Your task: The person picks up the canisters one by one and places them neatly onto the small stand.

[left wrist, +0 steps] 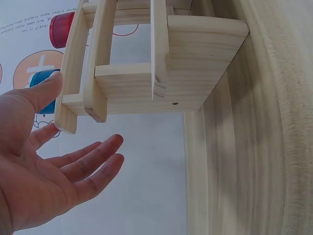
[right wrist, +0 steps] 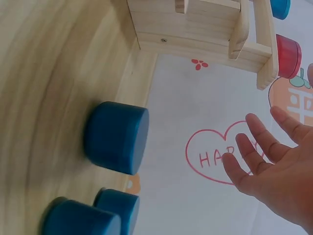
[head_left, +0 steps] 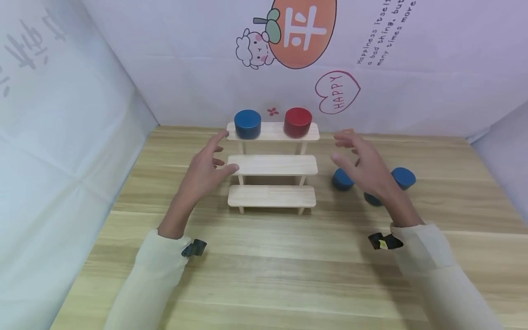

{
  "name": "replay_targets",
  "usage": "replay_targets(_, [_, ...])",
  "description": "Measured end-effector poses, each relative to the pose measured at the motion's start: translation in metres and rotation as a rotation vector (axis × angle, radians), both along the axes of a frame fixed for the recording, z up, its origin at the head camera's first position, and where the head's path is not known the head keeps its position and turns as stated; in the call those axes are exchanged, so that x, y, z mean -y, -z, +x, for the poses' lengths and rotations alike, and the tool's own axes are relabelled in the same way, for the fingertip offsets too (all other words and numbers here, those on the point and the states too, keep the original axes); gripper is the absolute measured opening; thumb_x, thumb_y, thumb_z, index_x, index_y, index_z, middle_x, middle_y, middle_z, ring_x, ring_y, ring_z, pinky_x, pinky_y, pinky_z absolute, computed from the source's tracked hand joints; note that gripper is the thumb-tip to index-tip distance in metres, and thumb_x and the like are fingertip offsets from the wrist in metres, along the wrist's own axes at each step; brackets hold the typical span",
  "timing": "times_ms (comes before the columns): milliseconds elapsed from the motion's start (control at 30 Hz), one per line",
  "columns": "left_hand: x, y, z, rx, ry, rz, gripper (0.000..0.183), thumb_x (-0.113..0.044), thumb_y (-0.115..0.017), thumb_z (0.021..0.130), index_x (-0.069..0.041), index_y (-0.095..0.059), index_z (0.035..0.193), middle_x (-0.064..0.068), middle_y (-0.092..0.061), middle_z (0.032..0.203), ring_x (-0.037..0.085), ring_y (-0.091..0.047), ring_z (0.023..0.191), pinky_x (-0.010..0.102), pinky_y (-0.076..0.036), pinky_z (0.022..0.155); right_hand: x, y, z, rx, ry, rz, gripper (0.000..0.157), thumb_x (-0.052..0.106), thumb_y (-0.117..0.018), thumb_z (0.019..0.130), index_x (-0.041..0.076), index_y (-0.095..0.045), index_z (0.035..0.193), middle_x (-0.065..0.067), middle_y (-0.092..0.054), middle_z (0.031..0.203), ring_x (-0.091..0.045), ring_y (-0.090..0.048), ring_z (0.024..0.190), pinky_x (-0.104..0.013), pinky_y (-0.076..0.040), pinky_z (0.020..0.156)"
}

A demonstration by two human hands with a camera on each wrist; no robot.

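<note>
A three-step wooden shelf stands on the table against the back wall. On its top step sit a blue round tin at the left and a red round tin at the right. My left hand is at the shelf's left side, fingers spread and nothing held, its fingertips right by the top step's end. To the right of the shelf, my right hand hovers over several blue tins, fingers loosely extended and empty. One blue tin stands nearest the shelf; another blue tin is partly behind the wrist.
A white cloth wall with printed cartoons and words rises behind the shelf, and another white cloth borders the left side. The wood-grain table extends in front of the shelf. Black straps show at both sleeves.
</note>
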State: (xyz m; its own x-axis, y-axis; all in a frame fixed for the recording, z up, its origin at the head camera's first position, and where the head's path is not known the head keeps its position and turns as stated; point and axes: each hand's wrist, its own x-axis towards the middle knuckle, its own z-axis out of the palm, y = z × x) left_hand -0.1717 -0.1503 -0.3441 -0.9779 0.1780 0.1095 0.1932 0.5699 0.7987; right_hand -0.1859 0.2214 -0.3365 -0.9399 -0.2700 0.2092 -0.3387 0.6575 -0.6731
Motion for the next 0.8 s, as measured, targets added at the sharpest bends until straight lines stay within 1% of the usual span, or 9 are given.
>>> replay_targets(133, [0.0, 0.001, 0.002, 0.003, -0.003, 0.002, 0.081, -0.02, -0.075, 0.092, -0.03, -0.029, 0.158, 0.015, -0.045, 0.149, 0.035, -0.063, 0.109, 0.053, -0.05, 0.09, -0.004, 0.005, 0.007, -0.013, 0.013, -0.013, 0.056, 0.035, -0.059, 0.101, 0.006, -0.046, 0.147, -0.019, -0.052, 0.141, -0.036, -0.046, 0.131, -0.059, -0.034, 0.105])
replay_targets(267, [0.0, 0.002, 0.005, 0.022, -0.015, 0.0, 0.084, -0.021, -0.076, 0.091, -0.032, -0.027, 0.158, 0.019, -0.046, 0.147, 0.036, -0.062, 0.11, 0.054, -0.051, 0.088, -0.011, 0.01, 0.013, 0.013, 0.049, -0.018, 0.058, 0.039, -0.059, 0.101, 0.008, -0.045, 0.148, -0.021, -0.053, 0.139, -0.036, -0.044, 0.133, -0.058, -0.033, 0.106])
replay_targets(367, [-0.001, 0.004, 0.007, 0.019, -0.018, 0.001, 0.084, -0.021, -0.076, 0.09, -0.032, -0.027, 0.158, 0.02, -0.047, 0.145, 0.036, -0.063, 0.109, 0.054, -0.049, 0.091, -0.02, 0.014, 0.018, 0.037, 0.076, -0.031, 0.059, 0.042, -0.058, 0.1, 0.011, -0.045, 0.149, -0.02, -0.053, 0.14, -0.037, -0.043, 0.134, -0.059, -0.031, 0.108])
replay_targets(433, [0.0, 0.005, 0.009, 0.006, -0.023, 0.002, 0.084, -0.02, -0.077, 0.09, -0.032, -0.028, 0.157, 0.019, -0.048, 0.145, 0.034, -0.063, 0.108, 0.053, -0.048, 0.094, -0.027, 0.017, 0.022, 0.043, 0.087, -0.036, 0.058, 0.041, -0.058, 0.1, 0.011, -0.045, 0.148, -0.02, -0.053, 0.14, -0.038, -0.043, 0.134, -0.061, -0.031, 0.107])
replay_targets(500, [0.0, 0.007, 0.011, -0.007, -0.027, 0.005, 0.084, -0.02, -0.077, 0.09, -0.031, -0.029, 0.157, 0.02, -0.048, 0.144, 0.033, -0.064, 0.107, 0.053, -0.047, 0.096, -0.035, 0.021, 0.025, 0.047, 0.091, -0.041, 0.057, 0.039, -0.058, 0.101, 0.01, -0.045, 0.149, -0.019, -0.053, 0.14, -0.038, -0.044, 0.133, -0.061, -0.031, 0.106])
replay_targets(633, [0.0, 0.009, 0.014, -0.029, -0.03, 0.014, 0.082, -0.019, -0.078, 0.089, -0.031, -0.031, 0.156, 0.019, -0.048, 0.144, 0.032, -0.065, 0.105, 0.053, -0.046, 0.097, -0.05, 0.028, 0.032, 0.034, 0.08, -0.048, 0.055, 0.031, -0.057, 0.103, 0.005, -0.043, 0.149, -0.023, -0.05, 0.142, -0.041, -0.043, 0.132, -0.063, -0.032, 0.105])
replay_targets(733, [-0.001, 0.009, 0.017, -0.043, -0.027, 0.02, 0.08, -0.018, -0.078, 0.09, -0.03, -0.033, 0.155, 0.018, -0.048, 0.145, 0.033, -0.065, 0.104, 0.054, -0.047, 0.096, -0.062, 0.034, 0.037, 0.012, 0.081, -0.034, 0.053, 0.027, -0.056, 0.104, 0.0, -0.042, 0.147, -0.027, -0.049, 0.141, -0.045, -0.043, 0.13, -0.065, -0.031, 0.103])
replay_targets(800, [-0.001, 0.009, 0.018, -0.05, -0.03, 0.02, 0.077, -0.018, -0.077, 0.09, -0.028, -0.035, 0.154, 0.019, -0.049, 0.143, 0.033, -0.065, 0.104, 0.054, -0.049, 0.094, -0.068, 0.036, 0.041, 0.016, 0.101, -0.025, 0.052, 0.028, -0.056, 0.104, 0.0, -0.044, 0.146, -0.026, -0.05, 0.14, -0.044, -0.044, 0.129, -0.064, -0.032, 0.102])
